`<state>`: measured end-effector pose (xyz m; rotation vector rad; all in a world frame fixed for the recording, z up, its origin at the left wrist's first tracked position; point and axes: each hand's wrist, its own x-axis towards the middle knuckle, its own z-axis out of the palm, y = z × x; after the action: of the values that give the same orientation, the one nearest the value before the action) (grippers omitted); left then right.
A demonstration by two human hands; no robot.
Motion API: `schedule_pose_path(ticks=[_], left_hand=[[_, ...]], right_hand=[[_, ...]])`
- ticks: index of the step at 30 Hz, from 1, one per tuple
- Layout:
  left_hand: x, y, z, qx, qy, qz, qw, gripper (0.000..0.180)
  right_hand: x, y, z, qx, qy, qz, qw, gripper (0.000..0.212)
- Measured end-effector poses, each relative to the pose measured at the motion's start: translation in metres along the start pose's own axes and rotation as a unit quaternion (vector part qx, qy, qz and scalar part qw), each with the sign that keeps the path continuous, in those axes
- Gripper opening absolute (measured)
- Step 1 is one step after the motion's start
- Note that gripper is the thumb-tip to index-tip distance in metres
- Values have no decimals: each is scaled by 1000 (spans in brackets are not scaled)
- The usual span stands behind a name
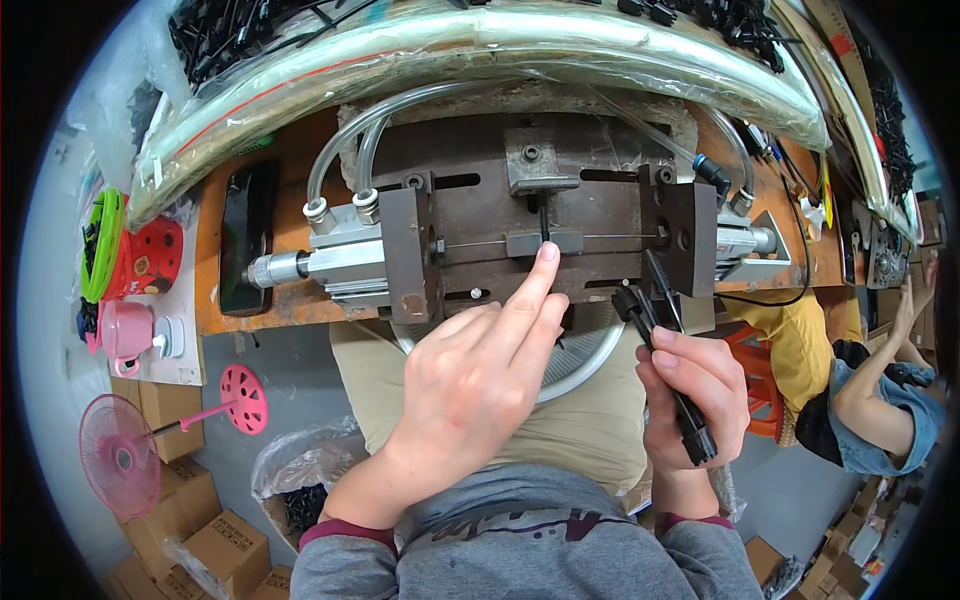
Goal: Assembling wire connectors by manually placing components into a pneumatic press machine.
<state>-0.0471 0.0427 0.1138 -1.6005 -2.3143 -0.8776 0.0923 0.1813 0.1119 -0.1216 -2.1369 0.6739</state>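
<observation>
A brown metal press fixture (600, 212) with a pneumatic cylinder on each side stands at the bench edge in front of me. Upright in its middle is a thin black rod-like part (545, 215), in front of the small grey block (515, 243). My left hand (475, 375) reaches in with its index finger stretched out, the fingertip at the rod's lower end. The other fingers bend loosely, and the thumb is hidden. To the right, my right hand (705, 390) is closed round several slim black plastic parts (690, 425), their upper ends near the fixture's right block.
Clear air hoses (340, 150) arch over the fixture. A black phone (247, 240) lies left on the bench. A plastic-wrapped roll (480, 50) and heaps of black parts lie behind. A pink fan (120, 455) and cartons (225, 550) stand lower left. Another person (880, 400) sits right.
</observation>
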Motion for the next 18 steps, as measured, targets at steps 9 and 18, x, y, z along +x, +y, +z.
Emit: schedule_pose_path(ticks=[9, 18], left_hand=[[-1, 0, 0, 9, -4, -1, 1000, 27], [-2, -1, -4, 18, -19, -3, 1000, 26]], right_hand=[[1, 0, -6, -15, -19, -32, 999, 33], [1, -3, -6, 1, -30, -38, 999, 32]])
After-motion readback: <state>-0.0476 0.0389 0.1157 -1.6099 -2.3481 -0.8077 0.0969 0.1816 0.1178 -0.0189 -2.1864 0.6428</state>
